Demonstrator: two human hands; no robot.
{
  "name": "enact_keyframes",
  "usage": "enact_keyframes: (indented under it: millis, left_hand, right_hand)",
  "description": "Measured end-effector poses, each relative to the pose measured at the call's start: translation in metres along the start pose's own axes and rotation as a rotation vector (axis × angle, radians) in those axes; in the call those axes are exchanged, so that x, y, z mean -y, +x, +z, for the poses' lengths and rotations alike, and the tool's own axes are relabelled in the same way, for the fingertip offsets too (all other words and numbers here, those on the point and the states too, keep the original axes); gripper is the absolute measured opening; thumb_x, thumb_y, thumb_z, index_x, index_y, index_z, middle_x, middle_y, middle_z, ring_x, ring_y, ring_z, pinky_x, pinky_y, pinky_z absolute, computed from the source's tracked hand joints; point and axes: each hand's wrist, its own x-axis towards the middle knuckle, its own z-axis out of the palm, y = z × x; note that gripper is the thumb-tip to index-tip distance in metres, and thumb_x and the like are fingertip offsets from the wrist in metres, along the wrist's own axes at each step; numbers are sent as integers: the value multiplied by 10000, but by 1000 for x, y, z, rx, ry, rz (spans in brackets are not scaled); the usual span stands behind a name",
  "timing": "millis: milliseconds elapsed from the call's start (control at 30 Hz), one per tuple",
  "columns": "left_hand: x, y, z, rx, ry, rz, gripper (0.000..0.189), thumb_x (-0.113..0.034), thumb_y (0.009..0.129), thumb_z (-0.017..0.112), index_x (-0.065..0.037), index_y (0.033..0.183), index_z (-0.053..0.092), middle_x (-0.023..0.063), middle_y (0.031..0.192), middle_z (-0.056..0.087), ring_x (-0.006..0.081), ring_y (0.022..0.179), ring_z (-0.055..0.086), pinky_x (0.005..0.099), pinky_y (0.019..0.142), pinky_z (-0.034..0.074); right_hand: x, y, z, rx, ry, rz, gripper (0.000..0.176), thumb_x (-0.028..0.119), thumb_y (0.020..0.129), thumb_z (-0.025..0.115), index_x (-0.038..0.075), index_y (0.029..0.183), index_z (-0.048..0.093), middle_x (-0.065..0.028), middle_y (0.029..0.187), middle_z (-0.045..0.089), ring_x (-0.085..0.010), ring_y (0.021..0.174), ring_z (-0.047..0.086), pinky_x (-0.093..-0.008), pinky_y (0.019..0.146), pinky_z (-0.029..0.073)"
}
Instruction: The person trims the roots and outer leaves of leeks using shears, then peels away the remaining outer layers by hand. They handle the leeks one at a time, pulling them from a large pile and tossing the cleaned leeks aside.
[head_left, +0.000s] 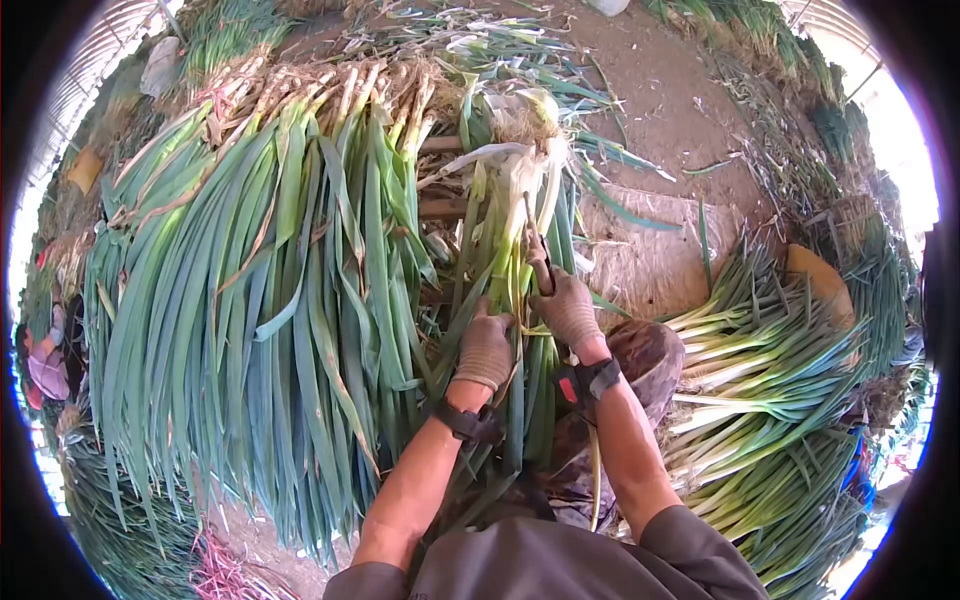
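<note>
My left hand (485, 350), in a tan knit glove, is closed around the green leaves of a few large green onions (522, 180). Their pale stems and roots point away from me. In my gloved right hand (568, 312) is a slim knife (540, 262), its narrow dark blade lying along the white stems. The right fingers wrap its handle close beside the left hand. To the left lies a wide heap of untrimmed green onions (330, 250), roots at the far end and long leaves hanging toward me. Some left fingertips are hidden among the leaves.
Cleaner green onions with white stems (740, 390) are piled on the right. A flat tan sheet (650, 250) lies on the dirt floor, with loose leaf scraps (520, 50) beyond. Pink ties (225, 570) are at lower left. A person in pink (48, 365) is at the far left.
</note>
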Motion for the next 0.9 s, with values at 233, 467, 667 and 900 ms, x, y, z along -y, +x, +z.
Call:
enact_keyframes:
  millis: [233, 467, 667, 900]
  left_hand:
    - [-6, 13, -7, -16, 3, -14, 166, 17, 792, 656, -42, 922, 742, 243, 1108, 645, 426, 985, 648, 467, 881, 524]
    - [21, 33, 3, -91, 93, -24, 214, -67, 733, 764, -17, 911, 659, 218, 900, 682, 437, 909, 663, 487, 814, 531]
    - [6, 58, -20, 137, 263, -366, 502, -190, 725, 852, -36, 1108, 567, 232, 975, 713, 426, 949, 691, 493, 826, 546]
    - [-13, 67, -44, 115, 386, -350, 613, -262, 709, 876, -20, 1154, 531, 231, 951, 722, 408, 914, 711, 498, 821, 555]
  right_hand:
    - [3, 57, -6, -26, -30, -14, 397, 257, 746, 737, -30, 1013, 678, -285, 912, 691, -436, 904, 674, -481, 831, 525]
    - [1, 124, 2, -27, 26, 9, 392, 303, 728, 792, -26, 931, 725, -213, 800, 698, -326, 763, 687, -425, 766, 525]
    - [8, 98, -12, 26, 170, 0, 440, 335, 768, 798, -44, 973, 707, -194, 781, 681, -273, 734, 659, -407, 731, 510]
    - [9, -37, -32, 106, 270, -68, 419, 247, 787, 781, -22, 1075, 638, -259, 893, 683, -399, 817, 671, -465, 764, 514]
